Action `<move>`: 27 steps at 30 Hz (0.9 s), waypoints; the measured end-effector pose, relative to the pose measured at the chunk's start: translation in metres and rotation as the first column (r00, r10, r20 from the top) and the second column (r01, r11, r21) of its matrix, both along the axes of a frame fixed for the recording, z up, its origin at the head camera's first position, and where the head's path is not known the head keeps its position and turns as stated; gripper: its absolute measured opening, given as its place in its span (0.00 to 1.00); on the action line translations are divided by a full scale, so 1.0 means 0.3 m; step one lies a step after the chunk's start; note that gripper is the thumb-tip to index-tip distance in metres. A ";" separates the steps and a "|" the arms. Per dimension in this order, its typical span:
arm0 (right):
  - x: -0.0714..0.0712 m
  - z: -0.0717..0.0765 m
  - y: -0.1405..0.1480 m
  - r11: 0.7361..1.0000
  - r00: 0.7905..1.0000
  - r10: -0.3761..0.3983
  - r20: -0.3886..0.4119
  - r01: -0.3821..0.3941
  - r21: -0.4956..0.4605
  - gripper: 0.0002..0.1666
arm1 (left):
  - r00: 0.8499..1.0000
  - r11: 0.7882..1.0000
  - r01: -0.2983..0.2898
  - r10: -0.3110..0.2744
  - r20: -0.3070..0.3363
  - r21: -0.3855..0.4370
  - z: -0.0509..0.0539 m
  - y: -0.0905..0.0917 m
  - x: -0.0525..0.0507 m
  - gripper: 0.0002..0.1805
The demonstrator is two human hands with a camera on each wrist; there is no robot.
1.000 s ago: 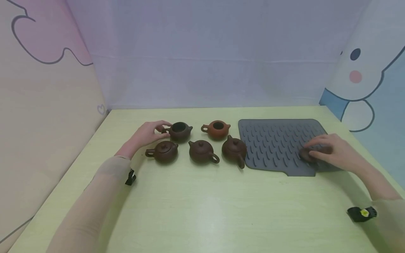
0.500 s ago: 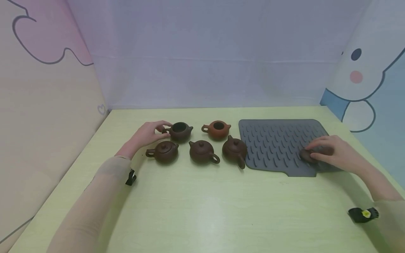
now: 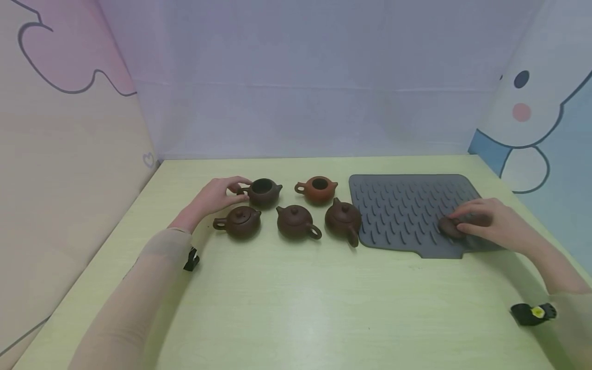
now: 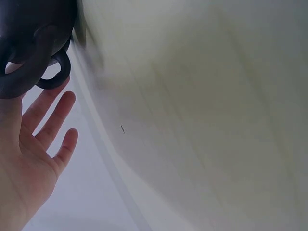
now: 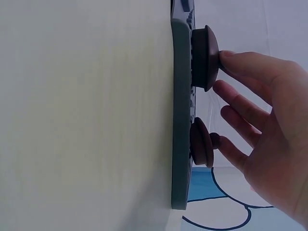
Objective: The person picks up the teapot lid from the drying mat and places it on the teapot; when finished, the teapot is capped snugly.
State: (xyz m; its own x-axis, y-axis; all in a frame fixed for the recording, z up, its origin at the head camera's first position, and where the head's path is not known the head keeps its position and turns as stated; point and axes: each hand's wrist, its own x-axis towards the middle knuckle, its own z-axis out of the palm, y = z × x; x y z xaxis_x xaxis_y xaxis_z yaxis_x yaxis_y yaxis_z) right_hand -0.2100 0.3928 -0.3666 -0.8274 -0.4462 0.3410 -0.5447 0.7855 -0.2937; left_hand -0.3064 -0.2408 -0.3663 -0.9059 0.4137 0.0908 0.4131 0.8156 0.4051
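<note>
Nearest the person on the table (image 3: 300, 303) stand three lidded pots: the left pot (image 3: 239, 224) just nearer than the left thumb, then the middle pot (image 3: 294, 224) and the end pot (image 3: 342, 220), well right of those fingers. About level with them, the right hand (image 3: 490, 218) holds a lid (image 3: 450, 227) by its knob, thumb and finger pinched narrow, probably because the knob is so small. Its rim meets the mat (image 3: 398, 195), whose raised nubs likely stop it sliding. By the little finger, a second lid (image 5: 201, 143) leans slightly on the mat; whether fingertip and knob touch, I cannot tell.

Farther back, the left hand (image 3: 222, 195) grips the open dark pot (image 3: 265, 199) at its handle, thumb and forefinger on either side, other fingers spread, perhaps to steady it. Right of those fingertips, the red pot (image 3: 319, 195) stands lidless.
</note>
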 end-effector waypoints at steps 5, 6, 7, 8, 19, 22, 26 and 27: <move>0.000 0.000 0.000 1.000 0.999 0.010 -0.035 -0.010 -0.001 0.18 | 1.000 1.000 -0.002 0.002 0.003 -0.002 0.001 0.000 0.001 0.25; -0.001 0.001 -0.001 1.000 0.999 0.015 -0.048 -0.015 0.001 0.19 | 1.000 1.000 -0.002 0.002 0.003 -0.002 0.002 0.000 0.001 0.25; -0.003 0.001 -0.002 1.000 0.997 0.022 -0.069 -0.021 0.012 0.19 | 1.000 1.000 -0.002 0.002 0.003 -0.002 0.002 0.001 0.001 0.25; -0.004 0.002 -0.004 1.000 0.996 0.025 -0.086 -0.024 0.018 0.20 | 1.000 1.000 -0.002 0.002 0.002 0.000 0.002 0.001 0.001 0.25; -0.024 0.042 -0.085 1.000 0.997 -0.008 -0.080 0.010 0.023 0.14 | 1.000 1.000 -0.005 0.005 0.004 0.001 0.000 0.000 0.001 0.25; -0.040 0.053 -0.123 0.999 0.999 -0.020 -0.050 0.022 0.028 0.11 | 1.000 1.000 -0.006 0.006 0.007 0.002 0.000 0.000 0.001 0.25; -0.069 0.072 -0.181 1.000 0.999 0.013 -0.040 -0.012 0.019 0.10 | 1.000 1.000 -0.004 0.004 0.007 0.003 0.000 0.002 -0.001 0.25; -0.075 0.080 -0.197 1.000 0.999 0.020 -0.031 -0.020 0.015 0.10 | 1.000 1.000 -0.004 0.004 0.007 0.003 0.000 0.002 -0.001 0.25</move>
State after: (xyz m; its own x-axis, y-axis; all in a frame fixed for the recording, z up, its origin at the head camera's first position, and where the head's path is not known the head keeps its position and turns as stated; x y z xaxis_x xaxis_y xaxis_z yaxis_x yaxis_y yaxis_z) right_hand -0.2325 0.3336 -0.3426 -0.8075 -0.4676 0.3597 -0.5689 0.7786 -0.2648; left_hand -0.3067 -0.2403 -0.3661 -0.9082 0.4097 0.0857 0.4069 0.8160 0.4105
